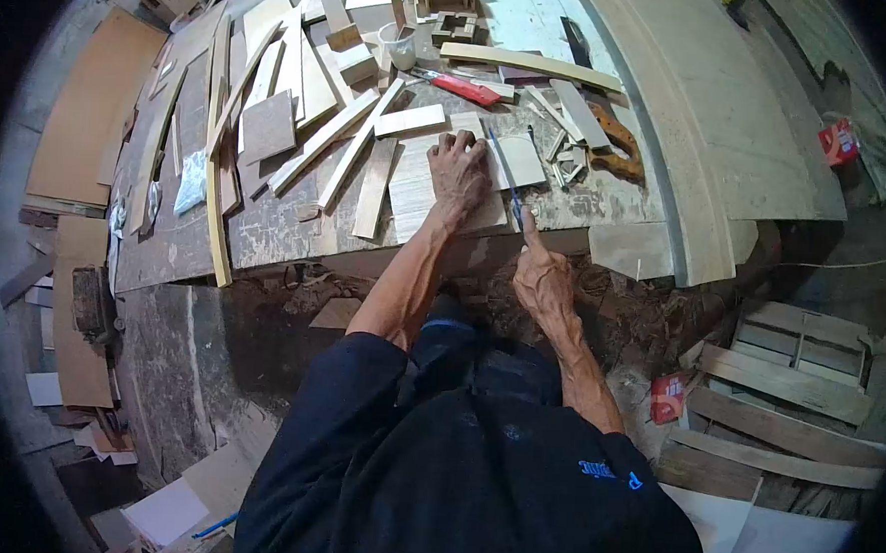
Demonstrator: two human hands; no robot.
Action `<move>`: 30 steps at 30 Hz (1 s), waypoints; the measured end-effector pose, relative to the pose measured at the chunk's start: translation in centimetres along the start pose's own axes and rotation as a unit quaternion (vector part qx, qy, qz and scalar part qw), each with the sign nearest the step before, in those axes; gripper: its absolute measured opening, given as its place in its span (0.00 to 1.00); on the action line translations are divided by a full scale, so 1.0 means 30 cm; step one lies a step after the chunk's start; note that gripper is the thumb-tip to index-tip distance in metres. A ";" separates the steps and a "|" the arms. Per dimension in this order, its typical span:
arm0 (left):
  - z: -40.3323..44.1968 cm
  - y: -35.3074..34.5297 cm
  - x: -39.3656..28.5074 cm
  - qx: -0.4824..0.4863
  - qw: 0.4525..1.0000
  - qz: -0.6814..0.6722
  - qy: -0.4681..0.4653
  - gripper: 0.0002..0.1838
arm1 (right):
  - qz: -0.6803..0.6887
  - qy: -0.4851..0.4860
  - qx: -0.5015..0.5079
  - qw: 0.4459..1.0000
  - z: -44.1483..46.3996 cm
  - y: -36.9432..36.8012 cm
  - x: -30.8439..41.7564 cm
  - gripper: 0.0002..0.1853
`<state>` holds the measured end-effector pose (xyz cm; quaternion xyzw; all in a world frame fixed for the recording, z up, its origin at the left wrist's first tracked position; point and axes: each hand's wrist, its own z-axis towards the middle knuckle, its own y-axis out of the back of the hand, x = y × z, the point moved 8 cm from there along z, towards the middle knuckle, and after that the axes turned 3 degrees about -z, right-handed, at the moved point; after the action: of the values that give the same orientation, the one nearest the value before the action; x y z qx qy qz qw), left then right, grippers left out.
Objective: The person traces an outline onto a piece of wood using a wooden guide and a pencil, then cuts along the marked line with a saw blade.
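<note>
A pale wood panel (412,197) lies at the near edge of a scuffed worktable (295,237), with a slender blue tool (506,177) slanting across its right side; a smaller pale board (525,161) lies just to the right of the tool. The left hand (458,175) rests on the panel, fingers bent and tips directed downward; whether anything is pinched beneath them cannot be told. The right hand (546,282) is closed at the near end of the tool, index finger extended along it and the other fingers folded; the part within the fist is hidden. Close beyond the left hand lies a short pale block (410,121), and farther out are a red-handled cutter (463,85) and a white cup (399,46). To the right of the small board are short wood offcuts (569,169) and a brown wooden handle (617,150). Strips and boards crowd the left half of the table, among them a square brown board (268,127). On the floor at lower right, a red box (668,398) sits beside a stack of curved wooden pieces (786,415).
</note>
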<state>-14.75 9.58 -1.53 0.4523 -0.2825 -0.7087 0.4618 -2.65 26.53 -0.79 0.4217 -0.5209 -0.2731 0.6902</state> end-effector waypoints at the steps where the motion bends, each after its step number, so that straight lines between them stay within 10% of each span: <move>1: 0.001 -0.004 0.001 0.003 1.000 0.004 0.000 0.26 | -0.001 0.002 0.004 1.000 -0.001 -0.005 -0.005 0.44; 30: 0.007 0.008 -0.007 -0.003 1.000 0.004 0.000 0.23 | -0.047 0.012 0.010 0.999 0.035 -0.042 -0.009 0.45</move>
<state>-14.80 9.66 -1.17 0.4501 -0.2816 -0.7078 0.4659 -3.66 25.82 -1.91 0.4561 -0.4946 -0.2949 0.6785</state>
